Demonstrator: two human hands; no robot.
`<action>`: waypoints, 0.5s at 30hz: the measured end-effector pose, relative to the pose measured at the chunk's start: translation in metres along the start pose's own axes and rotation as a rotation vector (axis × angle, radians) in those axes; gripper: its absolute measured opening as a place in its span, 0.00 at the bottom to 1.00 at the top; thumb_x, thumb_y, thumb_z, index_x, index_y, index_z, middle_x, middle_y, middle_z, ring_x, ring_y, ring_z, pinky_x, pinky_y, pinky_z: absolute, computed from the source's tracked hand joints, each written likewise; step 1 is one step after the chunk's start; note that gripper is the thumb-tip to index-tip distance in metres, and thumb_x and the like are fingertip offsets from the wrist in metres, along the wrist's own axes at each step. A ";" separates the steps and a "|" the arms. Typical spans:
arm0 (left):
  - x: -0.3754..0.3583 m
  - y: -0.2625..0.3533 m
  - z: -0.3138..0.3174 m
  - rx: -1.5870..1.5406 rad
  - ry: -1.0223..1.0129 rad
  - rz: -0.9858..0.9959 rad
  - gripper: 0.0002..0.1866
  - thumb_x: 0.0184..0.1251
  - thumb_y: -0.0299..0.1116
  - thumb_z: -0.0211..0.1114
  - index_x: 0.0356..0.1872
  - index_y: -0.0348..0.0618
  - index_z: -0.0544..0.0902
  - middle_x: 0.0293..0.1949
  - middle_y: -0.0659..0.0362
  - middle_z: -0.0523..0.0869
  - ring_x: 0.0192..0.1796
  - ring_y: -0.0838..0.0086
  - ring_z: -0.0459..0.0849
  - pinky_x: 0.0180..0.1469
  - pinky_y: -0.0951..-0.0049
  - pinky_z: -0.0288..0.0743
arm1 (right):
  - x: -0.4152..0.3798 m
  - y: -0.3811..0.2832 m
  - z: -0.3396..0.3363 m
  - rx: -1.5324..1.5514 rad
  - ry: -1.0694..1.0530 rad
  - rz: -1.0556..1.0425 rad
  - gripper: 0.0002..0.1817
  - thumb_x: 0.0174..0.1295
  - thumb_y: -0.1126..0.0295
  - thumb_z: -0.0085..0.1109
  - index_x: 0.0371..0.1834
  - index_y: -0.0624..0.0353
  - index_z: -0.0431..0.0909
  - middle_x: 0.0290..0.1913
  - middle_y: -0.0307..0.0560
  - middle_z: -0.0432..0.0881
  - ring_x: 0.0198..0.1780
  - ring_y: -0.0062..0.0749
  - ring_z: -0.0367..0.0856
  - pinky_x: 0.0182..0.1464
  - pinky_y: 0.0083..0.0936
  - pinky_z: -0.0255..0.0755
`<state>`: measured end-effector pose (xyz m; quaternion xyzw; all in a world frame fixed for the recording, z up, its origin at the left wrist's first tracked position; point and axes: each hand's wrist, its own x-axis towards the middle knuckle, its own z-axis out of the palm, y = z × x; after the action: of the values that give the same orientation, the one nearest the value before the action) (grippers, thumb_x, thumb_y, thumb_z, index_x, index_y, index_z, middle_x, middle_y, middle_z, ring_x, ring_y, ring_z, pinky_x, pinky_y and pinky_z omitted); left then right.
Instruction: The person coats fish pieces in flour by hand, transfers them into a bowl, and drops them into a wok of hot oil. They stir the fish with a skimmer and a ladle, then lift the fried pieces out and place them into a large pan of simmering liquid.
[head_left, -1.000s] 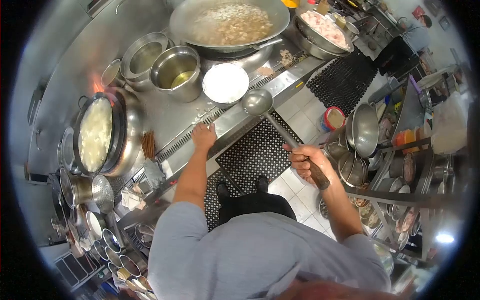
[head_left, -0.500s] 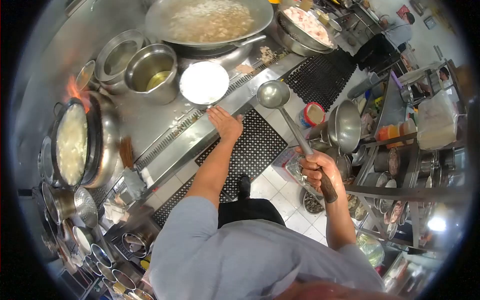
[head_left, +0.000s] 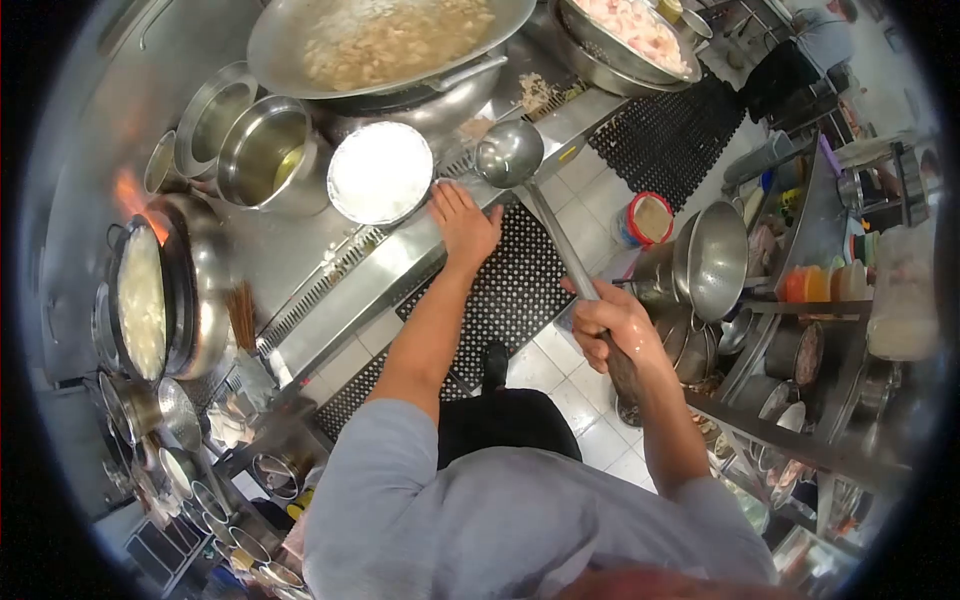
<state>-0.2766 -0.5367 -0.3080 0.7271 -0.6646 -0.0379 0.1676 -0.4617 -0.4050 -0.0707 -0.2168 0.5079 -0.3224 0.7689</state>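
My right hand (head_left: 612, 325) is wrapped round the wooden handle of a long metal ladle (head_left: 570, 245). The ladle's bowl hangs over the counter's front edge, to the right of a round container filled with something white (head_left: 380, 174). My left hand (head_left: 468, 225) is stretched out flat at the counter edge (head_left: 400, 262), its fingertips close beside that container; whether they touch it I cannot tell. Behind them stands a large wok (head_left: 390, 45) with pieces in cloudy liquid. A metal pot (head_left: 262, 155) with yellowish liquid is left of the white container.
At the left, flame (head_left: 135, 195) rises by a pan of pale food (head_left: 143, 300). A bowl of pink pieces (head_left: 635, 35) stands at the back right. A red-rimmed tub (head_left: 650, 218) and shelves (head_left: 790, 430) are to the right. Another person (head_left: 820, 45) is far off.
The ladle and my right hand have moved left, bringing the ladle's bowl nearer the counter. My left hand has shifted slightly right relative to the white container. The whole view has shifted a little.
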 end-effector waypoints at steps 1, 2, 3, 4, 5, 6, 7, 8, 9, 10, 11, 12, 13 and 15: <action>0.011 0.001 0.005 -0.026 -0.039 -0.001 0.45 0.62 0.54 0.52 0.65 0.20 0.51 0.68 0.34 0.50 0.72 0.46 0.43 0.71 0.49 0.35 | 0.002 -0.002 0.000 0.009 -0.012 -0.015 0.25 0.56 0.73 0.51 0.56 0.73 0.60 0.19 0.36 0.63 0.13 0.19 0.64 0.12 0.18 0.59; 0.025 0.002 0.004 -0.051 -0.076 -0.002 0.44 0.62 0.55 0.51 0.65 0.22 0.52 0.69 0.36 0.51 0.72 0.48 0.45 0.71 0.51 0.36 | 0.004 -0.004 -0.002 0.017 -0.026 -0.032 0.25 0.55 0.73 0.50 0.56 0.73 0.60 0.19 0.36 0.63 0.14 0.19 0.64 0.12 0.18 0.60; 0.043 0.003 0.003 -0.049 -0.119 0.050 0.41 0.64 0.53 0.49 0.66 0.28 0.54 0.67 0.42 0.58 0.70 0.52 0.54 0.70 0.51 0.43 | 0.005 -0.003 -0.005 0.018 -0.040 -0.050 0.26 0.54 0.73 0.50 0.57 0.73 0.59 0.19 0.37 0.63 0.14 0.19 0.64 0.12 0.18 0.60; 0.061 0.004 0.009 -0.045 -0.108 0.053 0.41 0.64 0.53 0.49 0.66 0.28 0.54 0.67 0.42 0.58 0.70 0.52 0.54 0.70 0.51 0.43 | 0.002 -0.004 -0.006 0.018 -0.046 -0.060 0.26 0.54 0.73 0.50 0.57 0.73 0.59 0.19 0.37 0.63 0.14 0.19 0.64 0.12 0.18 0.60; 0.080 0.005 0.022 -0.082 -0.220 0.057 0.36 0.63 0.49 0.51 0.63 0.29 0.60 0.63 0.43 0.65 0.66 0.53 0.61 0.67 0.52 0.51 | -0.003 -0.005 -0.006 -0.003 -0.017 -0.069 0.27 0.54 0.73 0.50 0.57 0.73 0.59 0.19 0.37 0.63 0.13 0.19 0.64 0.12 0.18 0.60; 0.099 0.009 0.033 -0.126 -0.330 0.059 0.31 0.62 0.45 0.53 0.61 0.30 0.66 0.59 0.43 0.71 0.63 0.53 0.68 0.65 0.54 0.58 | -0.006 -0.007 -0.008 -0.031 0.015 -0.079 0.27 0.54 0.73 0.50 0.57 0.74 0.59 0.18 0.37 0.63 0.13 0.20 0.64 0.12 0.19 0.60; 0.111 0.015 0.042 -0.133 -0.329 0.059 0.31 0.62 0.45 0.53 0.61 0.30 0.66 0.59 0.43 0.71 0.63 0.53 0.68 0.65 0.54 0.58 | -0.008 -0.005 -0.013 -0.041 0.021 -0.072 0.28 0.53 0.73 0.51 0.58 0.74 0.58 0.18 0.38 0.64 0.13 0.21 0.64 0.12 0.19 0.61; 0.117 0.023 0.048 -0.174 -0.305 0.146 0.25 0.59 0.39 0.55 0.54 0.32 0.72 0.55 0.44 0.75 0.58 0.54 0.73 0.61 0.56 0.63 | -0.011 -0.001 -0.017 -0.044 0.021 -0.067 0.28 0.53 0.73 0.51 0.58 0.74 0.58 0.18 0.38 0.64 0.13 0.21 0.64 0.12 0.19 0.61; 0.119 0.027 0.054 -0.212 -0.278 0.230 0.18 0.56 0.33 0.58 0.47 0.34 0.78 0.50 0.45 0.79 0.54 0.55 0.77 0.57 0.59 0.68 | -0.013 0.002 -0.019 -0.129 0.057 -0.098 0.28 0.54 0.73 0.51 0.58 0.74 0.58 0.18 0.38 0.65 0.13 0.21 0.64 0.12 0.20 0.62; 0.111 0.032 0.052 -0.209 -0.281 0.224 0.18 0.56 0.33 0.58 0.47 0.34 0.78 0.50 0.45 0.79 0.54 0.55 0.77 0.57 0.59 0.68 | -0.015 0.004 -0.019 -0.208 0.093 -0.128 0.27 0.54 0.73 0.51 0.57 0.74 0.59 0.18 0.38 0.65 0.12 0.21 0.65 0.12 0.21 0.62; 0.103 0.038 0.045 -0.323 -0.125 0.195 0.14 0.53 0.28 0.60 0.41 0.34 0.80 0.47 0.45 0.81 0.51 0.54 0.78 0.54 0.60 0.71 | -0.017 0.003 -0.016 -0.310 0.130 -0.109 0.26 0.55 0.73 0.50 0.57 0.73 0.59 0.18 0.39 0.67 0.12 0.21 0.65 0.13 0.21 0.63; 0.100 0.041 0.037 -0.433 0.040 0.167 0.10 0.49 0.23 0.61 0.35 0.34 0.82 0.43 0.45 0.82 0.48 0.53 0.80 0.51 0.62 0.73 | -0.016 0.003 -0.015 -0.310 0.121 -0.113 0.26 0.55 0.73 0.50 0.57 0.73 0.59 0.18 0.39 0.67 0.12 0.21 0.65 0.13 0.21 0.63; 0.100 0.039 0.037 -0.453 0.058 0.118 0.09 0.49 0.21 0.61 0.34 0.36 0.81 0.36 0.47 0.84 0.41 0.54 0.82 0.46 0.61 0.75 | -0.015 0.004 -0.013 -0.356 0.124 -0.122 0.27 0.56 0.74 0.50 0.59 0.71 0.59 0.19 0.39 0.67 0.12 0.21 0.65 0.12 0.21 0.62; 0.106 0.034 0.045 -0.775 0.011 -0.065 0.08 0.50 0.20 0.61 0.33 0.36 0.81 0.33 0.48 0.84 0.38 0.56 0.83 0.44 0.61 0.75 | -0.007 0.008 -0.012 -0.411 0.096 -0.158 0.28 0.58 0.75 0.49 0.63 0.67 0.58 0.20 0.39 0.68 0.12 0.20 0.65 0.12 0.20 0.62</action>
<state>-0.3097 -0.6513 -0.3228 0.6310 -0.5766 -0.2874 0.4322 -0.4721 -0.3949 -0.0761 -0.3923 0.5803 -0.2813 0.6559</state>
